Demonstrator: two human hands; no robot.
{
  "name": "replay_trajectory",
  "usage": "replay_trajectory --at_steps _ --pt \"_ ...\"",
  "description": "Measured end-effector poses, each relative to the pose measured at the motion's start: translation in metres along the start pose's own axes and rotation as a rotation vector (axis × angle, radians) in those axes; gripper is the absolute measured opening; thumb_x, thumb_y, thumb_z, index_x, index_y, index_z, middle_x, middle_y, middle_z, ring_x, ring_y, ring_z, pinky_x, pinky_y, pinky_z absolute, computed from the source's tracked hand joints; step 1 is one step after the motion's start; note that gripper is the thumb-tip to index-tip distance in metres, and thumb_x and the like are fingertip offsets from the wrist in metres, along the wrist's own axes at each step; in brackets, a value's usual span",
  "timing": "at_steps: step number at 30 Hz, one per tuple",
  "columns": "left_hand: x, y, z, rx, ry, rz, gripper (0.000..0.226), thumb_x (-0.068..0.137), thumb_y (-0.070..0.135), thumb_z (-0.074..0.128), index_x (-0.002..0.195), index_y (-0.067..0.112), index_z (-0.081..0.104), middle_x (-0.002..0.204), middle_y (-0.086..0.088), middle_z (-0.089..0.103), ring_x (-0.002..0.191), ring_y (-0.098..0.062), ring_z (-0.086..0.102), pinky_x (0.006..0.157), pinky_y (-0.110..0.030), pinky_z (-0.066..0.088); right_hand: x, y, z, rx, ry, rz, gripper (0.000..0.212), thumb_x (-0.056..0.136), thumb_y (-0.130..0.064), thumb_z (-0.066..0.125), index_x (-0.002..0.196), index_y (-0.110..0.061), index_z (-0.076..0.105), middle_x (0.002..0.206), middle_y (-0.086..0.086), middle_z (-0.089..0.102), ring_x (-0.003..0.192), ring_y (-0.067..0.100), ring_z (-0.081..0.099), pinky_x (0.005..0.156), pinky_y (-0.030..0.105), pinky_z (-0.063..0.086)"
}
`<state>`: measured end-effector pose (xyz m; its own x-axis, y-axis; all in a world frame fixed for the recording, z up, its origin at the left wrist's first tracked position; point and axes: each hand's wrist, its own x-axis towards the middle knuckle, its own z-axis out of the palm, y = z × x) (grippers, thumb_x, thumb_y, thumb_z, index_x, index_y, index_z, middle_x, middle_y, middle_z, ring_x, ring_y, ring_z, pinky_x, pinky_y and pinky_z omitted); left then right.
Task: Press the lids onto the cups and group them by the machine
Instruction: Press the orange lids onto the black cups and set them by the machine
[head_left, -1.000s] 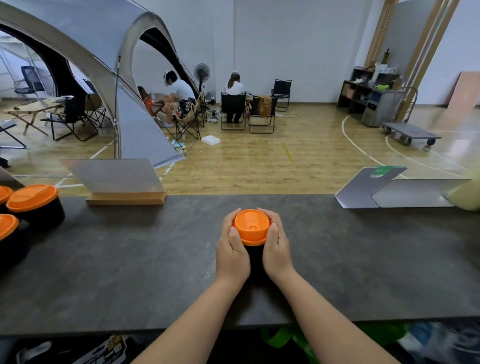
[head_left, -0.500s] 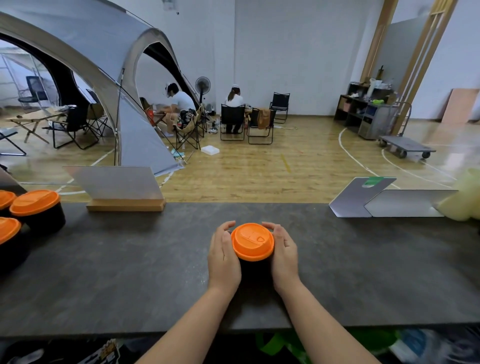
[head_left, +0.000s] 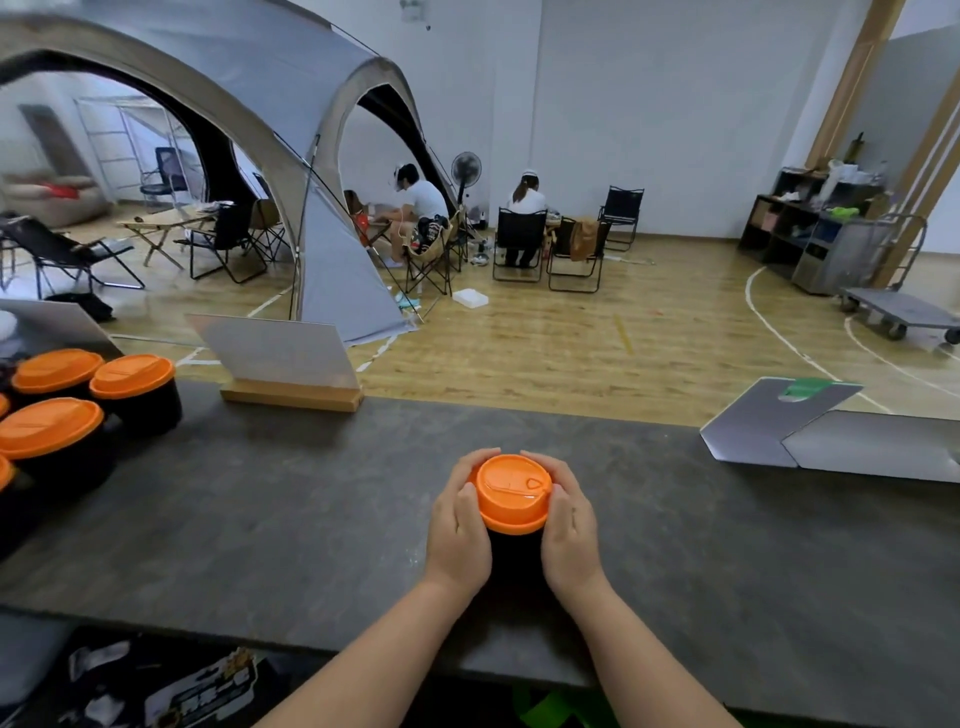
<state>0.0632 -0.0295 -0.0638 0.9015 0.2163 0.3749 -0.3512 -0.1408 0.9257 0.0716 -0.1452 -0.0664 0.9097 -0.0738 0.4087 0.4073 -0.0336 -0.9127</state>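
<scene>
A black cup (head_left: 514, 558) with an orange lid (head_left: 511, 491) stands in the middle of the dark counter (head_left: 270, 519). My left hand (head_left: 460, 525) grips its left side and my right hand (head_left: 569, 525) grips its right side, fingers curled round the lid's far rim. The cup's body is mostly hidden between my palms. At the far left stands a group of several black cups with orange lids (head_left: 132, 376), close together.
A grey sign in a wooden base (head_left: 283, 364) stands at the counter's back left. A folded grey card (head_left: 831, 436) lies at the back right. Beyond the counter are a wooden floor, a tent, folding chairs and seated people.
The view has swung left, so more of the lidded cups at the left show. My thumbs have come off the lid's top, and both hands now wrap the cup's sides.
</scene>
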Motion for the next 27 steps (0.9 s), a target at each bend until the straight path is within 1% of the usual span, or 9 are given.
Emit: replay_trajectory --at_steps 6,9,11,14,16,18,21,23,27 --pt "0.000 -0.004 0.001 0.079 0.068 -0.021 0.044 0.093 0.038 0.028 0.118 0.029 0.064 0.114 0.007 0.069 0.108 -0.015 0.065 0.091 -0.046 0.053 -0.003 0.001 -0.002 0.001 -0.047 -0.004 0.046 0.093 -0.046 0.031 0.119 -0.020 0.058 0.114 -0.007 0.065 0.106 0.006 0.062 0.086 0.012 0.046" --pt "0.003 -0.002 0.001 0.084 0.121 -0.092 0.036 0.093 0.035 0.031 0.114 0.037 0.061 0.097 0.008 0.070 0.092 -0.010 0.066 0.085 -0.043 0.053 -0.004 -0.002 -0.005 -0.025 -0.050 0.010 0.038 0.095 -0.042 0.034 0.121 -0.024 0.056 0.115 -0.011 0.064 0.107 0.000 0.060 0.087 0.009 0.043" --pt "0.004 -0.001 0.001 0.049 0.166 -0.152 0.030 0.090 0.040 0.035 0.109 0.040 0.058 0.088 0.004 0.068 0.083 -0.015 0.065 0.083 -0.047 0.052 -0.004 -0.005 -0.006 -0.028 -0.013 0.034 0.032 0.095 -0.035 0.037 0.119 -0.025 0.054 0.112 -0.012 0.062 0.101 -0.006 0.058 0.083 0.005 0.040" --pt "0.002 0.003 0.002 0.039 0.222 -0.146 0.033 0.085 0.050 0.041 0.102 0.028 0.059 0.090 0.005 0.067 0.081 -0.006 0.064 0.079 -0.036 0.052 -0.007 -0.010 -0.008 -0.014 0.010 0.050 0.025 0.099 -0.033 0.042 0.119 -0.024 0.054 0.110 -0.011 0.062 0.097 -0.011 0.057 0.079 0.003 0.039" --pt "0.001 0.007 0.001 0.020 0.269 -0.154 0.043 0.084 0.061 0.041 0.098 0.025 0.059 0.088 0.006 0.067 0.079 -0.006 0.063 0.076 -0.033 0.050 -0.008 -0.009 -0.009 -0.008 -0.016 0.076 0.024 0.101 -0.035 0.042 0.121 -0.029 0.054 0.113 -0.012 0.063 0.101 -0.009 0.058 0.083 0.007 0.041" --pt "0.000 0.011 -0.002 -0.079 0.363 -0.226 0.047 0.087 0.064 0.039 0.097 0.024 0.060 0.088 -0.001 0.068 0.081 -0.016 0.064 0.074 -0.036 0.050 -0.009 -0.008 -0.009 0.007 -0.053 0.103 0.028 0.099 -0.044 0.041 0.122 -0.036 0.054 0.118 -0.016 0.062 0.109 -0.008 0.056 0.089 0.011 0.040" --pt "-0.011 0.017 -0.006 -0.250 0.473 -0.334 0.047 0.103 0.048 0.033 0.094 0.014 0.065 0.087 -0.010 0.071 0.086 -0.025 0.067 0.074 -0.034 0.050 -0.009 -0.008 -0.009 -0.023 -0.093 0.114 0.030 0.097 -0.041 0.050 0.127 -0.036 0.050 0.123 -0.021 0.058 0.113 -0.011 0.052 0.098 0.018 0.039" --pt "-0.022 0.023 -0.007 -0.296 0.377 -0.361 0.050 0.107 0.039 0.027 0.099 0.013 0.069 0.093 -0.008 0.075 0.093 -0.022 0.069 0.077 -0.031 0.051 -0.010 -0.007 -0.010 -0.013 -0.125 0.148 0.030 0.099 -0.030 0.050 0.129 -0.032 0.050 0.124 -0.014 0.059 0.114 -0.007 0.053 0.104 0.026 0.040" --pt "-0.027 0.026 -0.029 -0.298 0.221 -0.338 0.046 0.107 0.035 0.024 0.114 0.022 0.067 0.110 0.004 0.074 0.107 -0.009 0.066 0.084 -0.020 0.050 -0.007 -0.016 0.005 0.006 -0.148 0.178 0.038 0.096 -0.041 0.049 0.132 -0.030 0.050 0.130 -0.009 0.059 0.121 0.005 0.054 0.109 0.042 0.041"
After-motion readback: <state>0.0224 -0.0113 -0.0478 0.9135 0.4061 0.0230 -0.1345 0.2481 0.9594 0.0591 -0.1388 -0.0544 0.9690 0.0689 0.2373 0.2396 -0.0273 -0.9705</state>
